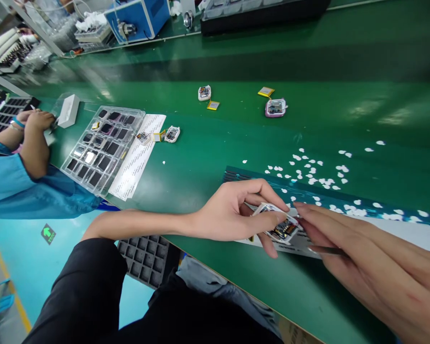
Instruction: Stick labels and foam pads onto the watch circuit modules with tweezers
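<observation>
Your left hand (232, 212): fingers closed on small white device (281, 228) (circuit board exposed), at near edge of green bench (207, 162); your right hand (361, 258): pinching tweezers (324, 249), tips at device.

Electronics assembly line; green bench (215, 157), parts tray (102, 145), co-worker's sleeve (6, 184).
</observation>
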The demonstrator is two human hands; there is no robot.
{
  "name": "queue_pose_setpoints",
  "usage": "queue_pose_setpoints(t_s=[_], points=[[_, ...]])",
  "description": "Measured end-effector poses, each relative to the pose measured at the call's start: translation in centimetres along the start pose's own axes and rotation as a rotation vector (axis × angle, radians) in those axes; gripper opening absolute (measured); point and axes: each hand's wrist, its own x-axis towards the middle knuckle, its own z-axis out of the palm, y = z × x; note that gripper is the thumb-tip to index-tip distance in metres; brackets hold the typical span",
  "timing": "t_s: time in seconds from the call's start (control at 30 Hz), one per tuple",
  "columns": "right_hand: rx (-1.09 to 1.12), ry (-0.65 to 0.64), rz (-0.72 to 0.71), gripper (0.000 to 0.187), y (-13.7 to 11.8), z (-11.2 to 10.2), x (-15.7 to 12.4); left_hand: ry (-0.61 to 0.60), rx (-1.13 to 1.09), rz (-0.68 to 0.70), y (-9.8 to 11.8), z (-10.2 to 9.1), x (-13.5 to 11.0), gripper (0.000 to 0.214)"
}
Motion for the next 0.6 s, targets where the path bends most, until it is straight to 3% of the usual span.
queue_pose_setpoints(t_s=[0.23, 0.43, 0.6], points=[[0.065, 0.006, 0.005, 0.054, 0.1, -0.2, 0.0, 0.077, -0.025, 0.027, -0.3, 0.0, 0.1, 0.035], [0.017, 0.003, 0.029, 0.055, -1.4, -0.6, 1.0, 0.094, 0.060, 0.056, -0.7, 0.5, -0.1, 0.015], [-0.018, -0.083, -0.050, 0.063, -1.8, -0.9, 1.5, 0.153, 0.166, 0.142, -0.8, 1.0, -0.2, 0.017]])
